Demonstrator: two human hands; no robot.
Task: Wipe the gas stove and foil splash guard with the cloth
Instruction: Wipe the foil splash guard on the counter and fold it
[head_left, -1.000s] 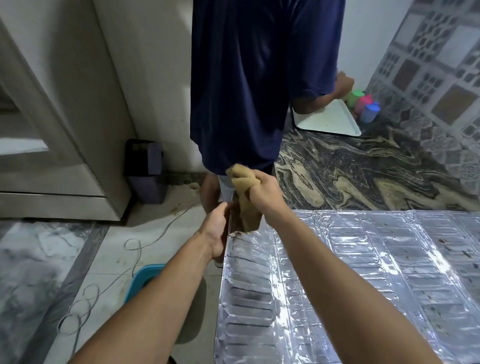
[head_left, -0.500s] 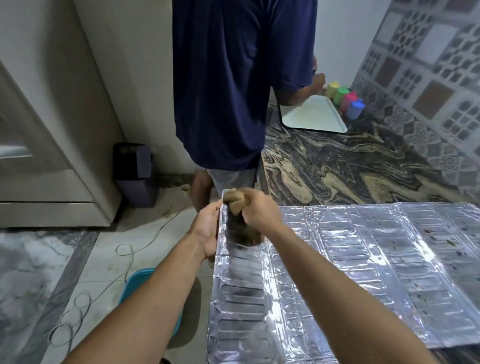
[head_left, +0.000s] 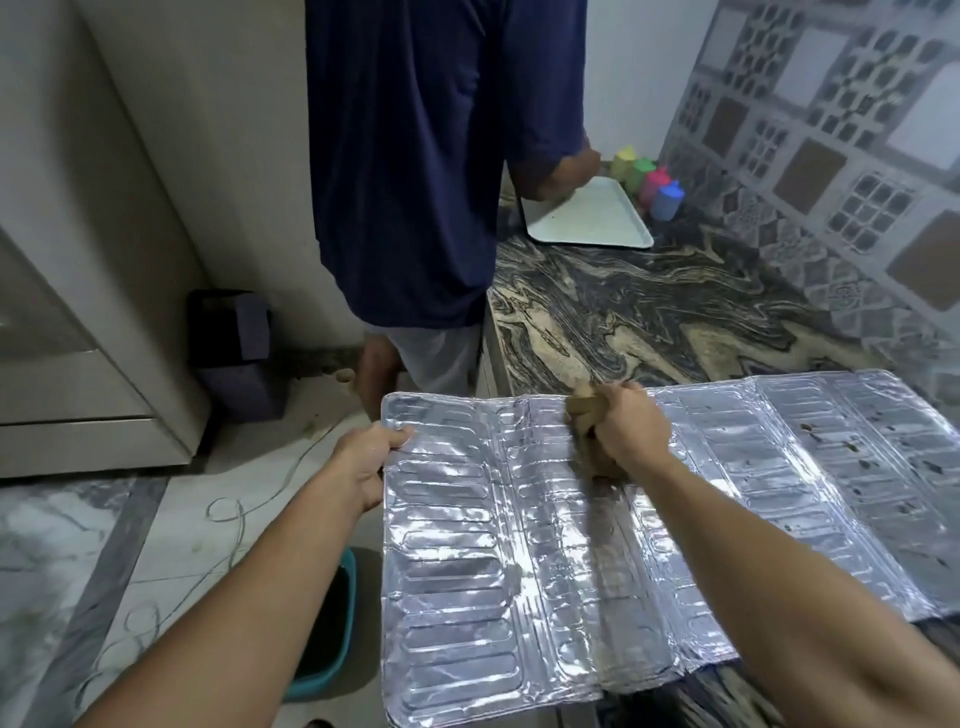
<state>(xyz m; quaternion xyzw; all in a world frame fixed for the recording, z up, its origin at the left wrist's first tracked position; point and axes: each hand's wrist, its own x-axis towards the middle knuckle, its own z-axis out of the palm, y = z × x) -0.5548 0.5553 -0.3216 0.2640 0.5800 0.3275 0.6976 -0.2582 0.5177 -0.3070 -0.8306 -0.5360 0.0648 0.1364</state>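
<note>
The foil splash guard (head_left: 519, 519) under my hands is thin embossed metal — bright, crinkled, mirror-glossy, with dark specks to the right. My cloth (head_left: 584, 410) is tan, matt, soft-looking fabric. The countertop (head_left: 649, 322) is polished veined stone — smooth and slightly shiny.

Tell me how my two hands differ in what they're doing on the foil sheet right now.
The left hand pinches the left edge of the foil sheet near its far corner; the right hand is fisted around the brown cloth, pressing it onto the sheet's middle near the far edge. The left holds foil directly; the right touches it through cloth. Both reach forward over the sheet.
</note>
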